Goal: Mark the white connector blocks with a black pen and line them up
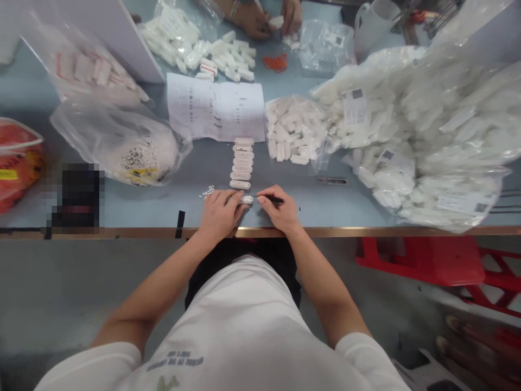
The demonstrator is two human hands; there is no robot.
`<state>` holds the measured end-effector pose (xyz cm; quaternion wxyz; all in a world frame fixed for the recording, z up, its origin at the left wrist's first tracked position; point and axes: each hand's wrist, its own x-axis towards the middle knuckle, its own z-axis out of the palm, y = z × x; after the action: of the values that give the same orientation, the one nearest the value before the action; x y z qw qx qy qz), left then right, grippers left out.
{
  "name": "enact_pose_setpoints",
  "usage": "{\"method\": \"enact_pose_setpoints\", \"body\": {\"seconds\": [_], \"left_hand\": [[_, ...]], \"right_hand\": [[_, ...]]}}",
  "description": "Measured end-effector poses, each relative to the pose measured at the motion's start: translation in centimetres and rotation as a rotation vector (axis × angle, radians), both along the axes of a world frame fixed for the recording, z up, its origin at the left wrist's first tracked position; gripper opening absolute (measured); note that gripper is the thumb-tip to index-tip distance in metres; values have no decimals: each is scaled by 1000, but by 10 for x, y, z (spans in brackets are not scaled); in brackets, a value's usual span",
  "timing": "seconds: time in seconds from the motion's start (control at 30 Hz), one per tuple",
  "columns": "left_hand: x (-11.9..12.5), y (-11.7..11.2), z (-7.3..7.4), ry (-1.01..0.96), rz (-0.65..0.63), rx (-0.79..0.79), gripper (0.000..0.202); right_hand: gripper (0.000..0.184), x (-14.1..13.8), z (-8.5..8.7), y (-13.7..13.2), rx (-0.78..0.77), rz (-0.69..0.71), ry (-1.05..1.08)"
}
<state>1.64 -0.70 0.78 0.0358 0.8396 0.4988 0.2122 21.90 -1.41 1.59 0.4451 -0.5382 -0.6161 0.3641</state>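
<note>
Close to the table's front edge, my left hand [220,214] grips a small white plastic strip [245,200] with dark marks along it. Its right end sticks out past my fingers. My right hand [281,209] is closed around a slim black pen-like tool [277,200], whose thin tip points at that end. A column of similar white strips [243,162] lies side by side just beyond my hands. Tiny white pieces [209,191] are heaped by my left fingertips. Past the column rests a creased printed sheet [215,108].
Bags of white parts [295,127] crowd the right side. A clear bag [138,146] and a dark pixelated object [81,195] lie on the left. Tweezers [331,180] sit to the right. Across the table, a co-worker's hands [260,21] handle a white part. A red stool [439,260] stands below.
</note>
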Motion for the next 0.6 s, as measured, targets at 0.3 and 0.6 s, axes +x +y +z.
{"method": "enact_pose_setpoints", "body": {"seconds": [0.3, 0.6], "left_hand": [[1, 5, -1, 26, -41, -13, 30], [0, 5, -3, 17, -53, 39, 27]], "right_hand": [[26, -4, 5, 1, -130, 0, -168], [27, -5, 2, 2, -132, 20, -249]]}}
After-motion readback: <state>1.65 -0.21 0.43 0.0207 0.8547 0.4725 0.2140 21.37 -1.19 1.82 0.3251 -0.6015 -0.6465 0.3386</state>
